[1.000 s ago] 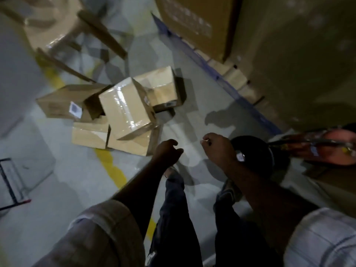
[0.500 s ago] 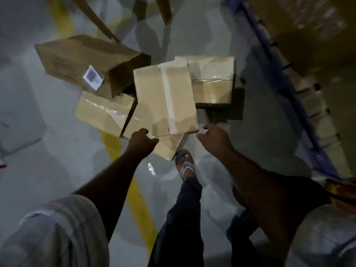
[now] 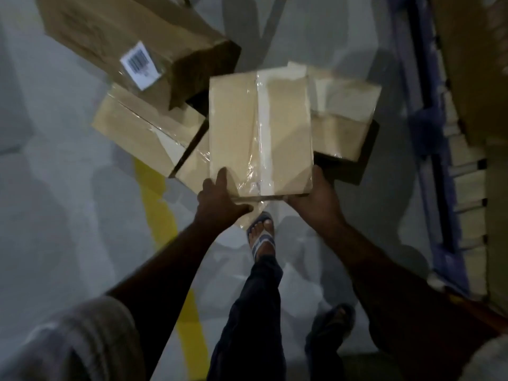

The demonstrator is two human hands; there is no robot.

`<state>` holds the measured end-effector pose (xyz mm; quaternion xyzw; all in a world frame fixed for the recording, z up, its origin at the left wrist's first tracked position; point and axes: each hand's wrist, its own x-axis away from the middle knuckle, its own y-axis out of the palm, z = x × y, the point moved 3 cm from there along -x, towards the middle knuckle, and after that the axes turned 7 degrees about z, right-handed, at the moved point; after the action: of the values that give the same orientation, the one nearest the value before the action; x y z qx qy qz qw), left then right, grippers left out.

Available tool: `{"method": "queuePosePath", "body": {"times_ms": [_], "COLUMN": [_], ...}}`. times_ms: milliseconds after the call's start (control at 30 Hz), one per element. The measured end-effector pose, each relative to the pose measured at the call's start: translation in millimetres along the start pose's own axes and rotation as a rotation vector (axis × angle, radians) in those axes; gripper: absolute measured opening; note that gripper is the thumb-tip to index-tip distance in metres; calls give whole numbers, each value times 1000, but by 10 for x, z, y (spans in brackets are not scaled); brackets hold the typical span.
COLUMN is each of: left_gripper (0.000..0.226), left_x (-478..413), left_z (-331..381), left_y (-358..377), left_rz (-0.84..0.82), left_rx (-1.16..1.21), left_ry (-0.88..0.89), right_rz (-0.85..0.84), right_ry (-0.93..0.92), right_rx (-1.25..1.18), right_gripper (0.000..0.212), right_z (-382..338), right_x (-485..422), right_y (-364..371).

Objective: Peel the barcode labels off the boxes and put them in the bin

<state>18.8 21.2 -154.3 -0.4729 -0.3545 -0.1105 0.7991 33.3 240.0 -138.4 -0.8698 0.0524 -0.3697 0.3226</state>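
The left hand (image 3: 220,199) and right hand (image 3: 316,196) each gripped a near corner of the taped cardboard box (image 3: 259,130), atop the floor pile. The barcode label (image 3: 140,64) remained stuck on the larger carton (image 3: 118,31) behind it.

Tape-sealed box (image 3: 258,130), white barcode label (image 3: 139,64)

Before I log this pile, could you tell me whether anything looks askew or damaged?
The boxes lie jumbled on the floor, overlapping at odd angles. Loose tape wrinkles on the box that both hands grip.
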Motion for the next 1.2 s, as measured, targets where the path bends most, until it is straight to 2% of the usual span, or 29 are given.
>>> {"method": "queuePosePath", "body": {"times_ms": [100, 267, 433, 567, 700, 800, 900, 1067, 1200], "left_gripper": [106, 87, 94, 81, 66, 55, 61, 64, 63], "left_x": [349, 1112, 2011, 2867, 3685, 4271, 4911, 6085, 6999], "left_z": [-2, 4, -85, -149, -258, -357, -463, -545, -545], "left_y": [-538, -1505, -2241, -2596, -2762, -2771, -2657, -2294, -1966], "left_rz": [53, 249, 345, 421, 559, 652, 785, 1012, 1193], "left_rx": [62, 285, 345, 457, 544, 693, 844, 1030, 1083], "left_ry": [-11, 14, -96, -244, -371, -512, -655, -911, -1087], "right_rz": [61, 78, 24, -64, -208, -305, -432, -685, -882], "right_ry": [-174, -276, -519, -689, -881, -1045, -1221, -1506, -1708], "right_rx": [16, 65, 172, 209, 248, 306, 368, 414, 407], "right_gripper": [72, 72, 67, 60, 62, 67, 67, 67, 67], "right_z": [-516, -1551, -2324, -2810, -3293, -3640, -3862, -3871, -3634], "right_x": [331, 876, 1540, 2105, 2686, 3190, 3790, 4986, 5980], "right_y": [-357, -869, -1194, -1321, -1351, -1319, -1241, -1057, -991]}}
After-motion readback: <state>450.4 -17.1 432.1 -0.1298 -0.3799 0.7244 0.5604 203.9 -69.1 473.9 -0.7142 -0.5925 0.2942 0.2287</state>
